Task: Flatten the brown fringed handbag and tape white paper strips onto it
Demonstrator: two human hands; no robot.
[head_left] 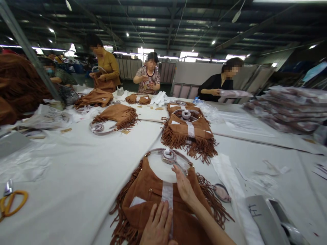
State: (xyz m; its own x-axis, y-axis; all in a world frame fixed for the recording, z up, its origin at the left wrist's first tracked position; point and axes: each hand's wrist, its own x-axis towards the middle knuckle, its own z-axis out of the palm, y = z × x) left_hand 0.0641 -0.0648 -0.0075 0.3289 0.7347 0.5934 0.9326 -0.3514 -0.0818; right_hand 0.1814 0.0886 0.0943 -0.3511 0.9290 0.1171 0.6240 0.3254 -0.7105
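A brown fringed handbag lies flat on the white table in front of me. A pale strip runs down its middle, and its handle is wrapped, with a coil at the top. My left hand lies flat on the bag's front over the strip, fingers stretched out. Higher up, my right hand rests by the bag's upper edge, fingers extended and nothing visible in them. A small white piece pokes from the bag's left pocket.
More fringed bags lie stacked ahead, another bag farther left. Yellow-handled scissors are at left, a grey tape dispenser at right. Wrapped packages pile up at far right. Several co-workers stand across the table.
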